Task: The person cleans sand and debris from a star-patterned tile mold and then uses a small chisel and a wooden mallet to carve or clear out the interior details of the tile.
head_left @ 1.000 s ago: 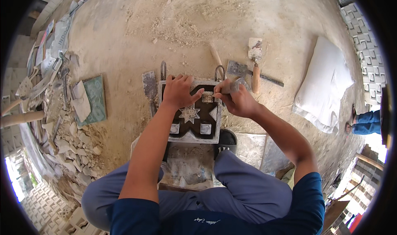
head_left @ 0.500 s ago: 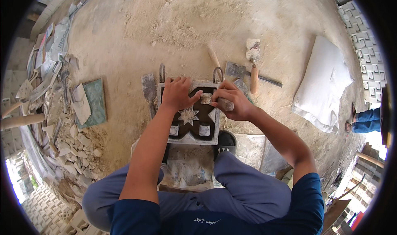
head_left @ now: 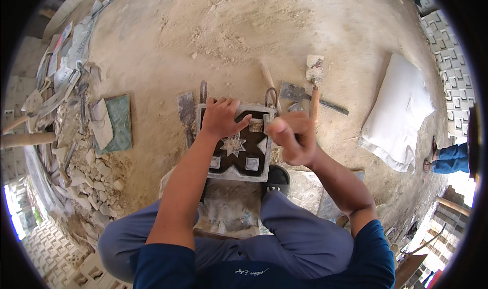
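A square metal mould (head_left: 239, 176) with a grey rim sits on the ground before my feet. Inside it are dark recesses, pale square blocks and a raised star (head_left: 234, 145). My left hand (head_left: 218, 117) rests across its upper left part, fingers spread. Just off the mould's right edge, my right hand (head_left: 296, 139) is raised with curled fingers, slightly blurred. What it grips is hidden by the fingers. Two metal loops stand at the far side, the right loop (head_left: 272, 96) near a pale wooden handle (head_left: 266, 75). A flat scraper (head_left: 186, 108) lies left of the mould.
Right of the mould lie a wooden-handled trowel (head_left: 314, 69) and a flat-bladed metal tool (head_left: 325, 103). Farther right is a white sack (head_left: 399, 113), with another person's legs (head_left: 450, 158) beyond. At left are a green board (head_left: 119, 123) and broken rubble (head_left: 91, 187).
My right hand has lifted off the mould's upper right corner, moved right and turned. The tool handle seen under it before is no longer plainly visible. My left hand stays on the mould.
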Action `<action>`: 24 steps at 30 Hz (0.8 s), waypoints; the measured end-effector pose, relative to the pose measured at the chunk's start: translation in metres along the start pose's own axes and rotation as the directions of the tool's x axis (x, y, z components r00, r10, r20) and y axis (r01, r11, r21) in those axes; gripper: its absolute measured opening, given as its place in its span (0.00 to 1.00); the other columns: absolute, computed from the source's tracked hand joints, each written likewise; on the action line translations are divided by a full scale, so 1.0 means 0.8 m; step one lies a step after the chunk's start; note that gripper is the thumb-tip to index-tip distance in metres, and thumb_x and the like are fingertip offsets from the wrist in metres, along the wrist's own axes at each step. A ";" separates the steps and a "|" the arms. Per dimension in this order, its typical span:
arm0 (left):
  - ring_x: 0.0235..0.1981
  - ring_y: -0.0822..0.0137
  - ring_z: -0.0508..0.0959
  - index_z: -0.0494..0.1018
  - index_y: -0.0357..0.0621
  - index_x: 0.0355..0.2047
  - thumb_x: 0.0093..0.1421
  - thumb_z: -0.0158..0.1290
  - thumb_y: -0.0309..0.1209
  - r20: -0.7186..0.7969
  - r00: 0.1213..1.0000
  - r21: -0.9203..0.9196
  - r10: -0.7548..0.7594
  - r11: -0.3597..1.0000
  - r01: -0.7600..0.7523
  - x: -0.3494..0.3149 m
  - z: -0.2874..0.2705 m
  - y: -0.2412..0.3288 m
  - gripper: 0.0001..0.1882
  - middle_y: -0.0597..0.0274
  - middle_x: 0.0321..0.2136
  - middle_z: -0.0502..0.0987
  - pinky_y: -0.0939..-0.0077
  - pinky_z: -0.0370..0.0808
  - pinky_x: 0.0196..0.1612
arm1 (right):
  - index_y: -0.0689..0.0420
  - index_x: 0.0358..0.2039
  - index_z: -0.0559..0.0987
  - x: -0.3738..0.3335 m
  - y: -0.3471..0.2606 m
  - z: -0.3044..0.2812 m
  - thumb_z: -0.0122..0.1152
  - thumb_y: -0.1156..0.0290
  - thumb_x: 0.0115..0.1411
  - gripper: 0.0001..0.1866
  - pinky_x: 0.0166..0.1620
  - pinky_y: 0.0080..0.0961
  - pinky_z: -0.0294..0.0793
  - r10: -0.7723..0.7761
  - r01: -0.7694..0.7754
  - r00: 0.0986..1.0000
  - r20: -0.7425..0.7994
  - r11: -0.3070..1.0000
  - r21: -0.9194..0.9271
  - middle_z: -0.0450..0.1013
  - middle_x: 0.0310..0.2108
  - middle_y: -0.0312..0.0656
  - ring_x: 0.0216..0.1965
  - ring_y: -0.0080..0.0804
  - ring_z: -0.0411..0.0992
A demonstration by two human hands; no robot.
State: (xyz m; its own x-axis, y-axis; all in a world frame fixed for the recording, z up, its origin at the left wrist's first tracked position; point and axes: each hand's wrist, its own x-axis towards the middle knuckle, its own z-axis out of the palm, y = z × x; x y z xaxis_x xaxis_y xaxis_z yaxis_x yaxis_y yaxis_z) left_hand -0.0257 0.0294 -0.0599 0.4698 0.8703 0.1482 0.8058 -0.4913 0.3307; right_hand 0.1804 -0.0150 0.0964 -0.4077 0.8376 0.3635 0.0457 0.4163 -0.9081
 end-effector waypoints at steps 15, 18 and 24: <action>0.42 0.56 0.80 0.76 0.43 0.40 0.57 0.55 0.57 -0.024 1.000 0.020 0.010 1.000 -0.010 0.009 0.000 0.006 0.28 0.55 0.34 0.80 0.54 0.68 0.49 | 0.61 0.14 0.63 -0.005 0.039 -0.003 0.50 0.63 0.73 0.29 0.19 0.29 0.50 0.286 -0.281 0.948 -0.142 0.958 0.050 0.56 0.11 0.35 0.14 0.18 0.53; 0.43 0.56 0.80 0.76 0.42 0.41 0.57 0.55 0.57 0.012 1.000 0.021 0.005 1.000 -0.005 0.001 -0.004 -0.001 0.29 0.55 0.35 0.81 0.54 0.68 0.50 | 0.64 0.16 0.64 0.011 0.003 -0.001 0.49 0.62 0.74 0.29 0.19 0.28 0.49 0.264 -0.226 0.934 -0.241 0.958 0.175 0.56 0.11 0.34 0.15 0.18 0.51; 0.43 0.59 0.81 0.77 0.43 0.39 0.58 0.53 0.59 -0.013 1.000 0.042 0.005 0.999 -0.005 0.007 0.001 0.005 0.29 0.57 0.35 0.81 0.56 0.66 0.50 | 0.64 0.19 0.70 -0.010 0.019 0.012 0.50 0.68 0.73 0.23 0.19 0.30 0.55 0.275 -0.292 0.928 -0.249 0.956 -0.031 0.59 0.12 0.39 0.15 0.22 0.55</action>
State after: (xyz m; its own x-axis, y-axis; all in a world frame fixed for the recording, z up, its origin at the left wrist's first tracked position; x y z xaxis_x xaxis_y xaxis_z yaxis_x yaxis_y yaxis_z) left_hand -0.0197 0.0322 -0.0584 0.4692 0.8681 0.1620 0.8182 -0.4964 0.2902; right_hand 0.1753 -0.0190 0.0775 -0.1388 0.9805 0.1392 0.1907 0.1644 -0.9678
